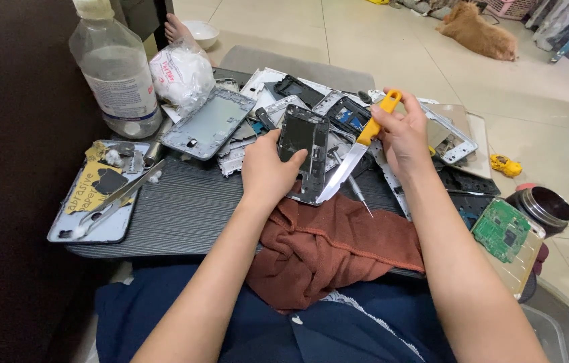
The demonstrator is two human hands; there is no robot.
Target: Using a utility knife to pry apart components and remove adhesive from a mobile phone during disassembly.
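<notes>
Head view: left hand (267, 171) grips a dark rectangular phone frame (303, 153), upright near the dark ribbed tabletop (177, 215) centre. Right hand (402, 134) clasps a yellow-handled knife (358, 148), blade slanting down-left to the frame's lower right edge. Rust-brown cloth (324, 249) at near edge; clear plastic bottle (115, 67) far left.

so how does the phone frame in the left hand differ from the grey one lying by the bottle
The held phone frame is dark, narrow and propped up on edge in the left hand, with the knife from the right hand against its edge. The grey frame is pale, broader, and lies flat and untouched near the plastic bottle. Both are stripped rectangular shells on the dark table.
</notes>
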